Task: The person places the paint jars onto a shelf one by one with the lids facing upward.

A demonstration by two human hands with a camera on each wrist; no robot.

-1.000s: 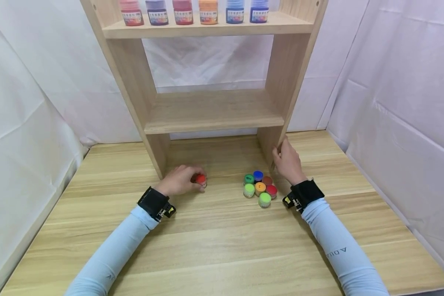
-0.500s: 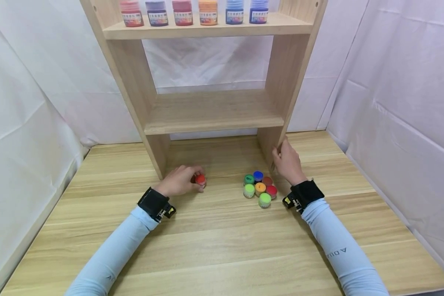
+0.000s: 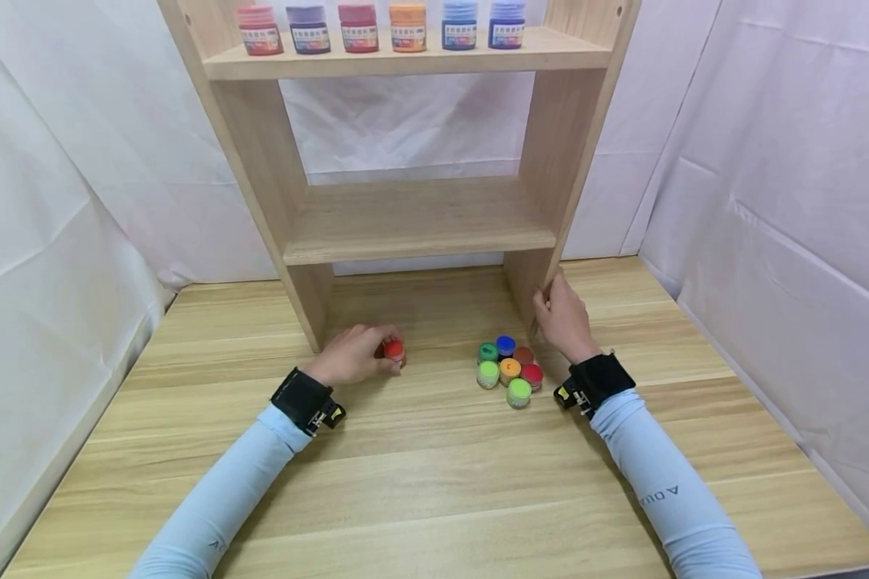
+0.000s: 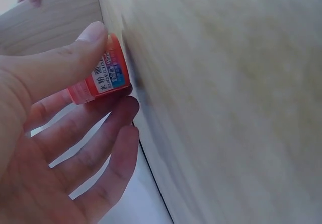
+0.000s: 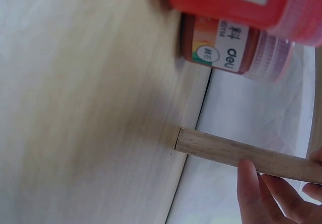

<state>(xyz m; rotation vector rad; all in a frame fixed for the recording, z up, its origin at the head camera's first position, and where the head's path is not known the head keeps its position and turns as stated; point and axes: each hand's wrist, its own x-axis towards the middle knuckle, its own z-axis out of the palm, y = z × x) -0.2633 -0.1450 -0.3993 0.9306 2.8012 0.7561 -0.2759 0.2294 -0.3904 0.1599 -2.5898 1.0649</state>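
On the table, just in front of the shelf's left side, my left hand [image 3: 349, 355] pinches a small red paint jar [image 3: 395, 351] between thumb and fingers. The left wrist view shows this jar [image 4: 111, 75] with its labelled side facing the camera and its base at the tabletop; the other fingers are half bent below it. My right hand [image 3: 566, 320] holds the lower front edge of the wooden shelf's right side panel [image 3: 527, 281]. Seen from the right wrist, the fingers lie against that panel [image 5: 221, 147], and part of the hand is out of frame.
Several paint jars cluster left of my right hand, among them an orange jar [image 3: 510, 369], a blue jar [image 3: 505, 346] and a light green jar [image 3: 519, 392]. More jars, including a light blue one [image 3: 459, 28], line the upper shelf board [image 3: 405, 64]. White cloth [image 3: 768, 201] surrounds the table.
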